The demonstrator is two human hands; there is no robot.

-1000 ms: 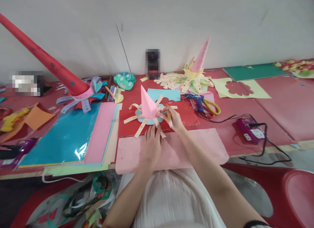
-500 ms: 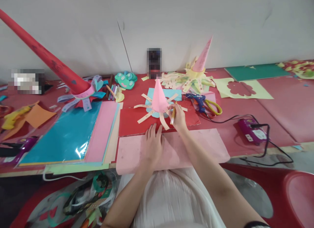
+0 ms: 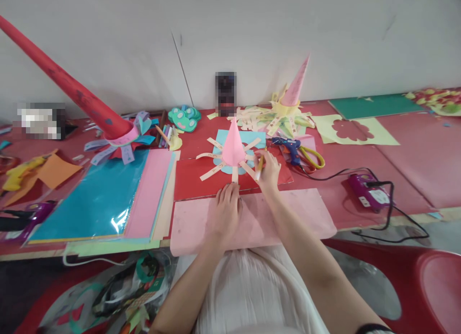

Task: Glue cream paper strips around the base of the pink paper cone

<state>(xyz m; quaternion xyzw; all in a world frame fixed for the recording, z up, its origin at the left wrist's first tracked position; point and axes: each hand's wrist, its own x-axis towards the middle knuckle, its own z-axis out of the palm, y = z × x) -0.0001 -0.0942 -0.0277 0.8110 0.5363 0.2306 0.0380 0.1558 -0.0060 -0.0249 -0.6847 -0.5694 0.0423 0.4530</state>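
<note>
A pink paper cone (image 3: 233,147) stands upright on a scalloped light-blue paper base (image 3: 230,170), with several cream paper strips (image 3: 212,172) spreading out around it. Some strips carry drawn marks. My left hand (image 3: 227,204) lies flat with fingers stretched forward, the fingertips at the end of the front strip. To the cone's right, my right hand (image 3: 270,173) grips a slim yellow pen (image 3: 260,165), over the front-right strip. Under the base are a light-blue sheet (image 3: 260,139) and a red board (image 3: 194,183). A pink mat (image 3: 302,214) lies at the table's front edge.
A blue glue gun (image 3: 290,147) and yellow-handled scissors (image 3: 317,157) lie right of my hand. A black cord runs to a purple power box (image 3: 372,192). Left are a tall red cone (image 3: 82,101) and bagged coloured sheets (image 3: 93,204). Another pink cone (image 3: 297,82) stands behind.
My right hand has shifted slightly right with the pen. The front strips now lie at different angles, one pointing straight toward my left hand. That hand has barely moved.
</note>
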